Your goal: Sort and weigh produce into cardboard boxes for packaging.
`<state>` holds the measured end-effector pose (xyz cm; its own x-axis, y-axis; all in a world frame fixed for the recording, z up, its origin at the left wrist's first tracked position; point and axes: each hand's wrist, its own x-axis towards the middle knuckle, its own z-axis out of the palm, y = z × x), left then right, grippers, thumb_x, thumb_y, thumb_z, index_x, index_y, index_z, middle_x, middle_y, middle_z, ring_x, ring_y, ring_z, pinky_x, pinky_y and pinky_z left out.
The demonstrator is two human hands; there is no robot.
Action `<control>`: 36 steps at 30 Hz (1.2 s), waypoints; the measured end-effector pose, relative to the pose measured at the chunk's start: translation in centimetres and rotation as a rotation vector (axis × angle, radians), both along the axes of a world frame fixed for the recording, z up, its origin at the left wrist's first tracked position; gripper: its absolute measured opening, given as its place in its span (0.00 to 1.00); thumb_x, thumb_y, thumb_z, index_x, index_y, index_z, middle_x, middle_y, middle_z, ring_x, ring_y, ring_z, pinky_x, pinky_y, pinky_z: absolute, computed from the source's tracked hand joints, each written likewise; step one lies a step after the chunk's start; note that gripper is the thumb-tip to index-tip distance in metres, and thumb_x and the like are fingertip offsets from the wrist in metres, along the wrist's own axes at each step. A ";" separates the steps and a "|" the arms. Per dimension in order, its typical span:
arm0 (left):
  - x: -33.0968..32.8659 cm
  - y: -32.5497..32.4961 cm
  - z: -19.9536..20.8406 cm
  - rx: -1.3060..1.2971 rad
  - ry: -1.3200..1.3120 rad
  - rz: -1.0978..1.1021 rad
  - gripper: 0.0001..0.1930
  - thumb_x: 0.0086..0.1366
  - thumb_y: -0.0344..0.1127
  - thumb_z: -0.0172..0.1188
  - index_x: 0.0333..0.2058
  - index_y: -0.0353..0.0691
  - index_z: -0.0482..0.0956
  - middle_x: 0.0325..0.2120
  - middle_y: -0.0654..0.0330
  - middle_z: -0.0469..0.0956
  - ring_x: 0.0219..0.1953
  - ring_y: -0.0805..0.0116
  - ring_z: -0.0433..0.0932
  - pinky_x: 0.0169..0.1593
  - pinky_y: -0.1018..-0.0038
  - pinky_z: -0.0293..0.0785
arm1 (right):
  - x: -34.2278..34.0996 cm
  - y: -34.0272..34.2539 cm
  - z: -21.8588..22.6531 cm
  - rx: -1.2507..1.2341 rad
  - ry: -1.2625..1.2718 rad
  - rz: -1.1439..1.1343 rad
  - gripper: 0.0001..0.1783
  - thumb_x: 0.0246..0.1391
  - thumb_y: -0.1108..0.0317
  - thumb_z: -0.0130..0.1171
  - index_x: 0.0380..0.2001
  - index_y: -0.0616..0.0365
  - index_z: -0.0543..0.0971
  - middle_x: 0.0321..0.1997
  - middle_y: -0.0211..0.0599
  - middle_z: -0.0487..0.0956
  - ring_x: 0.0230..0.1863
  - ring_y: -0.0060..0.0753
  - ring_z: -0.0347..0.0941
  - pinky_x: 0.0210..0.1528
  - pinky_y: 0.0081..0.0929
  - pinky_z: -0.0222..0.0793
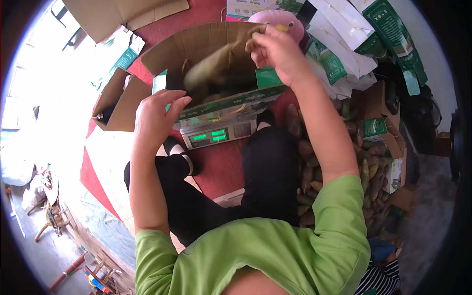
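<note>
An open cardboard box (211,109), brown inside with green and white printing outside, stands in front of me on a digital scale (209,137) whose display glows green. My left hand (160,108) grips the box at its near left corner, thumb and fingers bent at the edge. Above the box's far right corner, my right hand (268,49) has its fingers curled. A long, pale tuber (211,69), smeared by motion, slants over the box opening, and its thin upper end reaches my right fingertips. Shadow hides most of the box's contents.
Many reddish-brown tubers (371,172) lie heaped to my right, beside another open carton (388,130). White and green folded cartons (339,44) pile up at the far right, near a pink balloon-like toy (278,22). Another brown box (123,101) stands left. Red sheeting (221,169) covers the floor.
</note>
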<state>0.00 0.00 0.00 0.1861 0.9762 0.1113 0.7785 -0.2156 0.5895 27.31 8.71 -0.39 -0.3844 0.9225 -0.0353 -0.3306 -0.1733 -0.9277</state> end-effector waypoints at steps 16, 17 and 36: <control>-6.4 2.6 -0.7 -0.028 -0.392 0.497 0.12 0.63 0.34 0.53 0.41 0.35 0.78 0.31 0.65 0.76 0.31 0.74 0.75 0.34 0.82 0.70 | 6.8 0.6 -7.3 -0.125 -0.831 -0.359 0.17 0.55 0.58 0.55 0.40 0.61 0.76 0.34 0.30 0.78 0.30 0.21 0.71 0.27 0.21 0.67; -7.6 3.2 -1.7 -0.026 -0.388 0.495 0.12 0.63 0.34 0.53 0.41 0.35 0.78 0.31 0.65 0.76 0.31 0.74 0.75 0.34 0.82 0.70 | 7.0 0.8 -8.7 -0.125 -0.826 -0.360 0.17 0.55 0.58 0.55 0.40 0.61 0.76 0.34 0.30 0.78 0.30 0.21 0.71 0.27 0.21 0.67; -11.7 5.8 -11.4 -0.779 -0.519 0.507 0.38 0.61 0.70 0.38 0.46 0.39 0.76 0.43 0.52 0.74 0.41 0.56 0.74 0.44 0.64 0.72 | 6.6 1.9 -12.9 -0.324 -0.393 -0.198 0.25 0.62 0.49 0.46 0.43 0.63 0.75 0.38 0.32 0.77 0.36 0.23 0.72 0.39 0.24 0.69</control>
<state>-11.71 5.77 -11.38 -0.1532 0.7627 -0.6283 0.2850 0.6429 0.7109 33.88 10.64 -13.30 -0.1051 0.8938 -0.4360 -0.0248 -0.4406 -0.8973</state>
